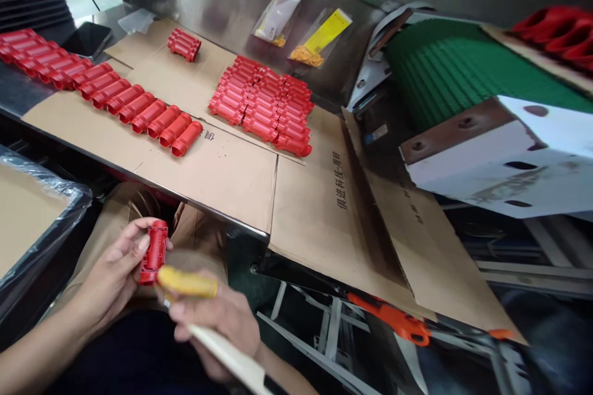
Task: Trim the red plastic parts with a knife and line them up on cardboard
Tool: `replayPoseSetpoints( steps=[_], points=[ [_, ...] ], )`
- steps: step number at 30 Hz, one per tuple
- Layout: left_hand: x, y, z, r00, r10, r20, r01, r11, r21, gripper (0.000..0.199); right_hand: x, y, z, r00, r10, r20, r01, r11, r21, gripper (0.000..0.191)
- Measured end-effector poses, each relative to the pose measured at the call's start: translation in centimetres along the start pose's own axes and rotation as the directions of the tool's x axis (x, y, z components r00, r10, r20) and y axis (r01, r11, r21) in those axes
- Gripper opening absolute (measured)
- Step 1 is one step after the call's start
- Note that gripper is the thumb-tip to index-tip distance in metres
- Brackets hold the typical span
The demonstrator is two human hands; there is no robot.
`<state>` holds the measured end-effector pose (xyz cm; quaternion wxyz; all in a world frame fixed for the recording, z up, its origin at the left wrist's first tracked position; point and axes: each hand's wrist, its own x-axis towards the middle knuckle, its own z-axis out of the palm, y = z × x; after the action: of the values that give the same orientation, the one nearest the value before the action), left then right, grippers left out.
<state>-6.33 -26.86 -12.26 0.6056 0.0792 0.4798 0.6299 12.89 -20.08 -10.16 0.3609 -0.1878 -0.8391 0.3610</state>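
Over my lap, my left hand (123, 262) is closed around a red plastic tube-shaped part (156, 247), held nearly upright with its side face showing. My right hand (222, 315) grips a tool with a long pale handle (227, 352), dark at its lower end. What looks like a yellow finger cot (188, 282) covers one finger, close against the lower end of the red part. The right hand is blurred, and the tool's tip is too blurred to make out.
A long row of red parts (124, 95) lies on the cardboard-covered table (227, 166), with stacked red parts (262, 102) behind. Bags (319, 40) are fixed to the back panel. A plastic-lined box (78, 197) is at left; orange-handled scissors (393, 318) and a green-and-white machine (486, 136) are right.
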Motion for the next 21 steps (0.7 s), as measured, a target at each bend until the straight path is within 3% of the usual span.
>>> replayPoseSetpoints(
  steps=[3, 5, 10, 15, 21],
  points=[
    [-0.4, -0.3, -0.8, 0.987, 0.160, 0.031, -0.163, 0.972, 0.169, 0.028, -0.2, 0.9, 1.2, 0.971, 0.083, -0.222, -0.057, 0.991, 0.124, 0.016],
    [-0.7, -0.3, -1.0, 0.969, 0.242, 0.037, -0.242, 0.924, 0.295, 0.022, 0.0, 1.2, 1.9, 0.955, 0.096, -0.281, -0.054, 0.987, 0.154, 0.016],
    [-1.2, -0.5, -0.8, 0.941, 0.338, 0.013, -0.316, 0.864, 0.392, 0.018, 0.4, 1.1, 2.8, 0.961, -0.003, -0.278, 0.038, 0.992, 0.121, 0.023],
    [-1.2, -0.5, -0.7, 0.942, 0.336, 0.016, -0.314, 0.863, 0.396, 0.017, 0.4, 1.1, 3.0, 0.958, -0.019, -0.285, 0.048, 0.994, 0.095, 0.023],
    [-1.1, -0.2, -0.5, 0.909, 0.412, 0.061, -0.398, 0.818, 0.416, 0.013, 0.4, 1.0, 3.0, 0.958, -0.049, -0.284, 0.071, 0.995, 0.071, 0.023]
  ],
)
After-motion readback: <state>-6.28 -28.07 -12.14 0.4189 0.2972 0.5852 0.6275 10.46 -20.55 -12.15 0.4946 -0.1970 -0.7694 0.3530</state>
